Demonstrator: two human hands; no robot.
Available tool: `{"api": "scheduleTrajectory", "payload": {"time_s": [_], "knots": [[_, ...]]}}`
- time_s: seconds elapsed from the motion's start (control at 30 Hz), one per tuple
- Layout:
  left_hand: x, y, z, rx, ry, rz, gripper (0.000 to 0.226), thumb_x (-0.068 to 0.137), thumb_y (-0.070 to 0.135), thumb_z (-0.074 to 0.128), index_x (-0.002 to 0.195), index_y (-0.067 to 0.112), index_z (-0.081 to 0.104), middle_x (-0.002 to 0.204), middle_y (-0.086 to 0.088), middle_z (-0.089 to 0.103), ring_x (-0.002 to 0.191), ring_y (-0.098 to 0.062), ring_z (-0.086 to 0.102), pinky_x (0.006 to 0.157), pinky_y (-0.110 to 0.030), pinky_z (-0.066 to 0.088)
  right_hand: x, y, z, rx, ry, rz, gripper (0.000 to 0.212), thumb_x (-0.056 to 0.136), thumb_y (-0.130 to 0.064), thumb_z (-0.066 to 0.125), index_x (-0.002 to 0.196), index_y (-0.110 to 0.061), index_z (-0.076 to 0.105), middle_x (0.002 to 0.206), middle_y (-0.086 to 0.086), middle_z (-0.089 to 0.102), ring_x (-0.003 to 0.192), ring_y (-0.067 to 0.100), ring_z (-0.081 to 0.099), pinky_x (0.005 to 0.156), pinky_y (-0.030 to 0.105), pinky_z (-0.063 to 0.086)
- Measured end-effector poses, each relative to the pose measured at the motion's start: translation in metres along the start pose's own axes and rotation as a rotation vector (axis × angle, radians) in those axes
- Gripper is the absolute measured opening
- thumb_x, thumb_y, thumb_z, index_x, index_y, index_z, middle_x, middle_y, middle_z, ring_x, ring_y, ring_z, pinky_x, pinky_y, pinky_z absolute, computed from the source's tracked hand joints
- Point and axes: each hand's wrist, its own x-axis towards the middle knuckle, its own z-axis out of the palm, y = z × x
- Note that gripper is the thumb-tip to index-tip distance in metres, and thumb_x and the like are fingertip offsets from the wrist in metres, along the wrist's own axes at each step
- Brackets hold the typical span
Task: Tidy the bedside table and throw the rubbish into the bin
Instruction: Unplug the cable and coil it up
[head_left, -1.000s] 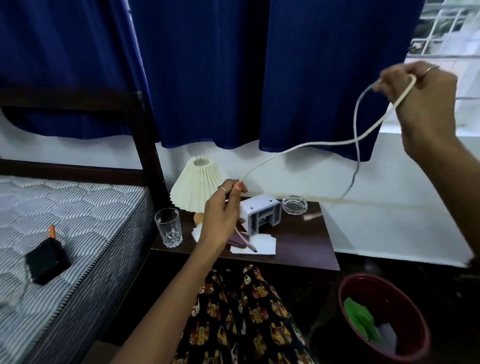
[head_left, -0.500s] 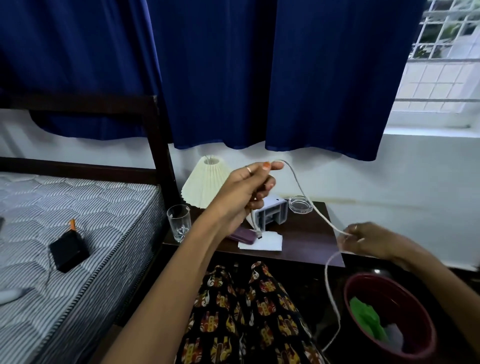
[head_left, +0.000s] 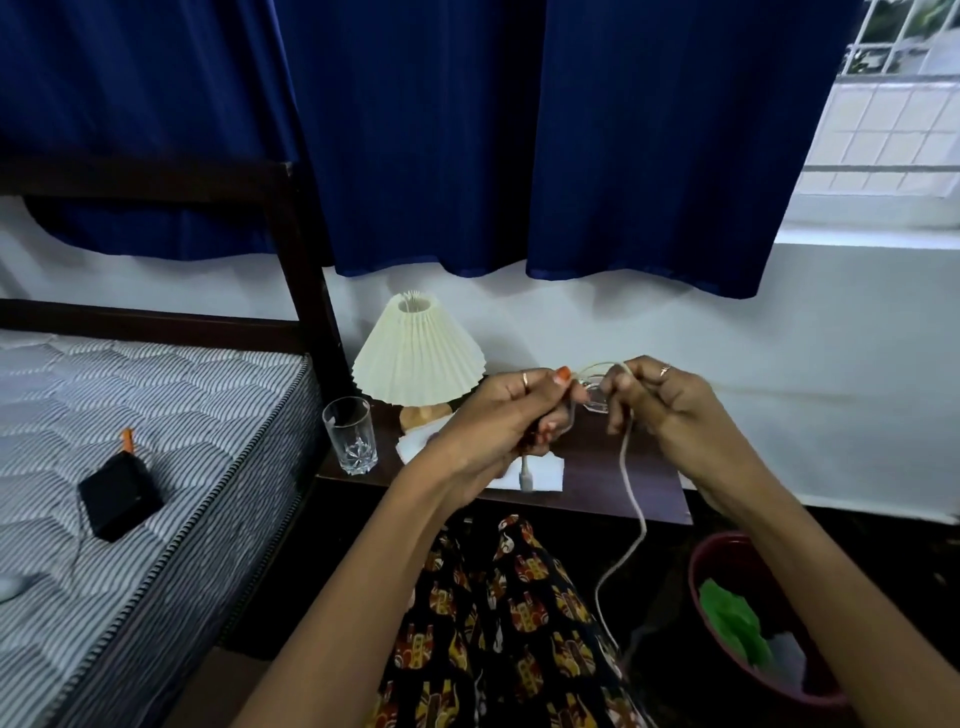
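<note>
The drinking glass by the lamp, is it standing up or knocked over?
Upright. The glass stands on its base at the bedside table left edge, open rim up, beside the lamp.

Both forearms reach forward, hands nearly meeting. Left hand (head_left: 511, 415) and right hand (head_left: 660, 402) have fingers curled, each pinching the white cable (head_left: 631, 499) between them.

White cable (head_left: 635, 499) looped between both hands, plug end dangling, over dark bedside table (head_left: 649, 483), maroon bin (head_left: 727, 561) beside
</note>
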Motion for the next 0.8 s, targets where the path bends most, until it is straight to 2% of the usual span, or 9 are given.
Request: {"api": "scheduleTrajectory", "payload": {"time_s": [0.17, 0.27, 0.33, 0.43, 0.5, 0.57, 0.63, 0.7, 0.8], "knots": [[-0.007, -0.019, -0.016, -0.052, 0.039, 0.005, 0.021, 0.098, 0.016, 0.046, 0.088, 0.014, 0.065, 0.064, 0.002, 0.057, 0.067, -0.016, 0.051, 0.068, -0.034, 0.036, 0.019, 0.013, -0.002, 0.188, 0.172, 0.101, 0.022, 0.099, -0.018, 0.043, 0.088, -0.013, 0.062, 0.062, 0.007, 0.053, 0.051, 0.018, 0.050, 0.050, 0.023, 0.046], [-0.009, -0.024, -0.021, -0.103, -0.002, -0.030, 0.018, 0.096, 0.009, 0.047, 0.096, 0.012, 0.065, 0.075, -0.001, 0.067, 0.083, -0.020, 0.063, 0.080, -0.033, 0.049, 0.032, 0.024, 0.000, 0.181, 0.250, 0.139, 0.022, 0.099, -0.022, 0.045, 0.092, -0.015, 0.064, 0.060, 0.005, 0.052, 0.045, 0.013, 0.045, 0.045, 0.024, 0.040], [-0.007, -0.023, -0.020, -0.141, -0.044, -0.033, 0.017, 0.094, 0.004, 0.049, 0.101, 0.010, 0.063, 0.079, -0.002, 0.069, 0.082, -0.017, 0.068, 0.078, -0.029, 0.054, 0.038, 0.036, 0.007, 0.135, 0.254, 0.180, 0.022, 0.098, -0.025, 0.047, 0.094, -0.018, 0.067, 0.056, 0.001, 0.051, 0.041, 0.008, 0.041, 0.044, 0.022, 0.036], [0.001, -0.017, -0.015, -0.224, -0.033, 0.031, 0.019, 0.088, 0.002, 0.054, 0.105, 0.008, 0.061, 0.084, -0.005, 0.071, 0.080, -0.016, 0.070, 0.071, -0.026, 0.057, 0.037, 0.058, 0.029, 0.049, 0.177, 0.219, 0.022, 0.097, -0.022, 0.050, 0.086, -0.020, 0.068, 0.058, -0.003, 0.057, 0.050, 0.008, 0.050, 0.053, 0.023, 0.042], [0.009, -0.014, -0.013, -0.274, -0.004, 0.080, 0.024, 0.082, 0.004, 0.057, 0.105, 0.006, 0.062, 0.089, -0.007, 0.073, 0.086, -0.018, 0.071, 0.082, -0.031, 0.056, 0.029, 0.071, 0.046, -0.099, 0.081, 0.250, 0.028, 0.095, -0.017, 0.050, 0.068, -0.020, 0.060, 0.057, -0.002, 0.059, 0.053, 0.012, 0.053, 0.055, 0.026, 0.042], [0.016, -0.011, -0.013, -0.281, 0.036, 0.104, 0.022, 0.086, -0.001, 0.056, 0.105, 0.006, 0.062, 0.094, -0.006, 0.074, 0.093, -0.017, 0.070, 0.089, -0.032, 0.053, 0.014, 0.071, 0.064, -0.205, -0.013, 0.242, 0.035, 0.096, -0.022, 0.049, 0.062, -0.021, 0.052, 0.045, -0.007, 0.054, 0.043, 0.002, 0.048, 0.049, 0.021, 0.037], [0.023, -0.011, -0.014, -0.289, 0.096, 0.110, 0.022, 0.089, -0.004, 0.052, 0.105, 0.007, 0.063, 0.099, -0.005, 0.074, 0.098, -0.016, 0.069, 0.090, -0.031, 0.053, -0.004, 0.065, 0.079, -0.160, -0.081, 0.178, 0.033, 0.098, -0.027, 0.045, 0.066, -0.022, 0.051, 0.042, -0.010, 0.052, 0.038, 0.002, 0.046, 0.046, 0.017, 0.036], [0.029, -0.011, -0.016, -0.326, 0.168, 0.130, 0.023, 0.091, -0.003, 0.052, 0.108, 0.007, 0.063, 0.103, -0.004, 0.073, 0.101, -0.015, 0.069, 0.088, -0.027, 0.055, -0.021, 0.060, 0.088, -0.076, -0.102, 0.109, 0.027, 0.098, -0.028, 0.043, 0.076, -0.018, 0.056, 0.051, -0.007, 0.053, 0.043, 0.002, 0.046, 0.050, 0.018, 0.039], [0.036, -0.014, -0.021, -0.381, 0.258, 0.173, 0.027, 0.090, -0.003, 0.052, 0.114, 0.007, 0.062, 0.108, -0.003, 0.072, 0.104, -0.014, 0.067, 0.086, -0.022, 0.055, -0.040, 0.065, 0.090, -0.041, -0.141, 0.106, 0.016, 0.099, -0.028, 0.042, 0.095, -0.037, 0.055, 0.067, -0.003, 0.056, 0.057, 0.007, 0.052, 0.058, 0.020, 0.043]]}}
